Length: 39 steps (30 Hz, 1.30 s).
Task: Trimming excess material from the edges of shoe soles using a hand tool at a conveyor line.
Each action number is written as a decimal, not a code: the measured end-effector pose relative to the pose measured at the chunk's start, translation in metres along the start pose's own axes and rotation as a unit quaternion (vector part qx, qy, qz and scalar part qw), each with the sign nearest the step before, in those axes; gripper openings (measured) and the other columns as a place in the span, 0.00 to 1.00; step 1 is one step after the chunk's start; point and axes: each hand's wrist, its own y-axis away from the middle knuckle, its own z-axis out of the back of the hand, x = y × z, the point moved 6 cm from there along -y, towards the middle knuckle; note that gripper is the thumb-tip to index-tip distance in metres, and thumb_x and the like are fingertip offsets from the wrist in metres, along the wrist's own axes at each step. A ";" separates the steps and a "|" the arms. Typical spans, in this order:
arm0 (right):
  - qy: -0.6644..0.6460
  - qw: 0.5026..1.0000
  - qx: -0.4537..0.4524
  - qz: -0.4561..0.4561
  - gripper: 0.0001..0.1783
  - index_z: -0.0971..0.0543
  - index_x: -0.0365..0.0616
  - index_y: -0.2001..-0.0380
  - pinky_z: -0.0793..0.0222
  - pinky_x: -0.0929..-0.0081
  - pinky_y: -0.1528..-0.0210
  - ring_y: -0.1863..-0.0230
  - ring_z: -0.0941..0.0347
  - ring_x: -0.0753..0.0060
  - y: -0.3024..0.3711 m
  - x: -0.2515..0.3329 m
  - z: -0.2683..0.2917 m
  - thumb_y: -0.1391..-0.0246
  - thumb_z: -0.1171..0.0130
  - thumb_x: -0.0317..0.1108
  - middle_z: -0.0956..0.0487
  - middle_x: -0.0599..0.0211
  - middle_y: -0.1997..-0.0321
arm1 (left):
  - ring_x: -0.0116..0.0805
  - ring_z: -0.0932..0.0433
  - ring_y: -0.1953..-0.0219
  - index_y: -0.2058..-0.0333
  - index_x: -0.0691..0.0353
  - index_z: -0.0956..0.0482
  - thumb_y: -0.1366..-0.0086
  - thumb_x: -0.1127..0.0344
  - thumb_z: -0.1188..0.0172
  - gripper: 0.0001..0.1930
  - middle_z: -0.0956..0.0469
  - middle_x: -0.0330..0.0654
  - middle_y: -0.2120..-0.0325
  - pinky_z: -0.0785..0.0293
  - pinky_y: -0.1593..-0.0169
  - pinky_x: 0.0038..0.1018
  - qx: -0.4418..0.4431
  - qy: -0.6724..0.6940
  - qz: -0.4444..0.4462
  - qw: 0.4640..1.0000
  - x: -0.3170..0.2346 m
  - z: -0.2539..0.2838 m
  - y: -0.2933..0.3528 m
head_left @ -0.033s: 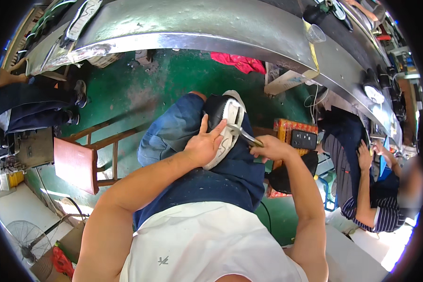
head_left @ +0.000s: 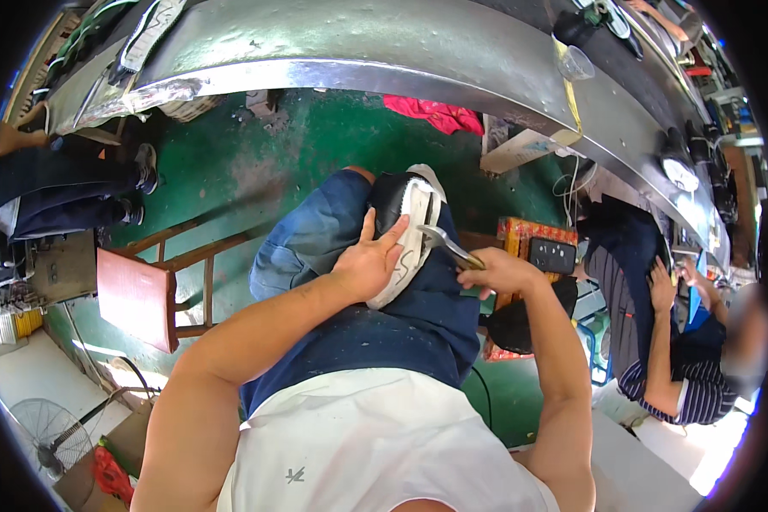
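Note:
Across my lap lies a shoe (head_left: 412, 271) with a white sole and black upper, its sole side facing up. My left hand (head_left: 369, 266) grips it from the left, index and middle fingers spread over the sole and upper; the thumb and other fingers are partly hidden. My right hand (head_left: 499, 271) is closed round the handle of a hammer (head_left: 446, 242). The hammer's metal head is at the right edge of the sole, close to my left fingertips. Whether it touches the shoe I cannot tell.
A metal workbench (head_left: 341, 38) curves along the far side. At left stands a wooden stool (head_left: 136, 299), beside a person's legs (head_left: 68, 183). Another person's hands (head_left: 662, 283) work at right. A black phone-like object (head_left: 552, 255) lies on a red patterned box (head_left: 520, 229). A fan (head_left: 51, 439) stands lower left.
The hammer and my right hand have shifted slightly to the right, so the head sits a little farther from the middle of the sole. My left hand and the shoe stay in place.

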 end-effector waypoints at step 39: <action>-0.212 0.927 -0.264 0.164 0.21 0.26 0.34 0.46 0.26 0.71 0.55 0.61 0.21 0.71 0.019 -0.052 -0.095 0.31 0.46 0.42 0.19 0.62 0.61 | 0.50 0.28 0.35 0.30 0.69 0.43 0.46 0.67 0.27 0.48 0.29 0.61 0.38 0.35 0.33 0.31 0.035 0.167 0.039 0.984 -0.015 0.071 0.022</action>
